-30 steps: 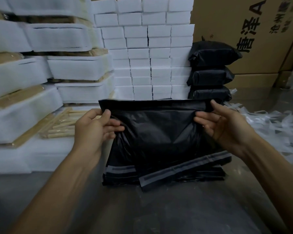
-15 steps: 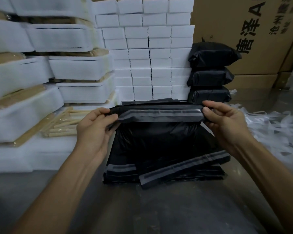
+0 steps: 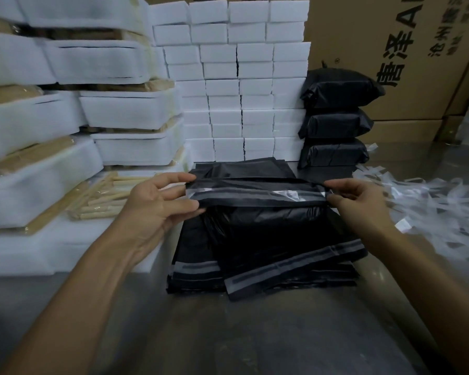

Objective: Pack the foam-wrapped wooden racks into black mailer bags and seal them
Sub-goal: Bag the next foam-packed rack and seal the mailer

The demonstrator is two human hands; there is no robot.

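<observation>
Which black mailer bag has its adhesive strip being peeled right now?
The filled mailer bag pinched by the left hand and right hand; its flap liner is lifting. The three sealed bags stand stacked behind.

left hand (image 3: 157,204), right hand (image 3: 360,204) — fingers pinching

Dim, flat indoor light; the steel table (image 3: 255,334) gives a dull sheen, the bag's (image 3: 255,223) seal strip (image 3: 255,192) a small glint. Foam stacks (image 3: 52,109) at 9 o'clock are soft and bowed by wide-angle distortion; corners darken
</observation>
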